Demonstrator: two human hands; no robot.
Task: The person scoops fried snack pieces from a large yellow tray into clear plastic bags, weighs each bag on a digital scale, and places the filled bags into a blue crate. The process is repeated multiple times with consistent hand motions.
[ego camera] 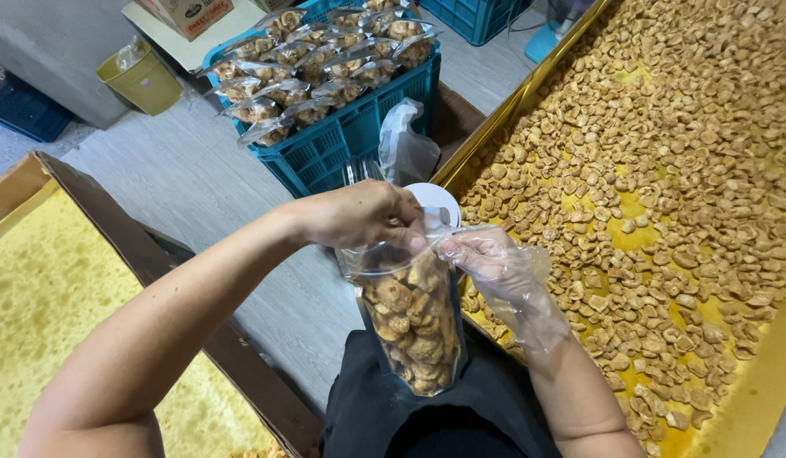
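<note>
A clear stand-up pouch (414, 326) filled with golden-brown fried snack pieces hangs upright over my lap. My left hand (359, 214), bare, pinches the pouch's top edge from the left. My right hand (499, 263), in a loose clear plastic glove, grips the same top edge from the right. The two hands touch at the pouch's mouth. Right of the pouch lies a large tray (753, 394) lined with yellow paper and covered with loose snack pieces (664, 170).
A blue plastic crate (359, 127) holding several filled pouches stands ahead on the grey floor. A crumpled clear bag (405, 148) and a white round lid (439, 199) sit by it. A yellow-lined cardboard tray (53, 288) lies at left, a yellow bin (142, 80) behind.
</note>
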